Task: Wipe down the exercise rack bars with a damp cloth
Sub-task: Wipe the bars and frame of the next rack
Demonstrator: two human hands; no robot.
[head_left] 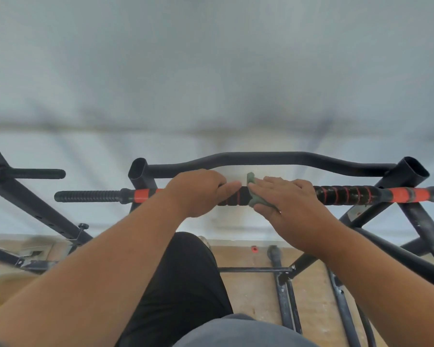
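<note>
Pressing crumpled green cloth (254, 194) onto ribbed foam bar (343, 195) w/ flat right hand (290, 209); left hand (198, 191) grips bar

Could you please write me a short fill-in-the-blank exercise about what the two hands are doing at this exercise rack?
1. The right hand presses a ____ cloth against the bar.
2. The left hand grips the straight bar, which is wrapped in black with ____ stripes.
3. The curved bar lies ____ the straight bar, farther from the person.

Missing words: green; red; behind
</note>
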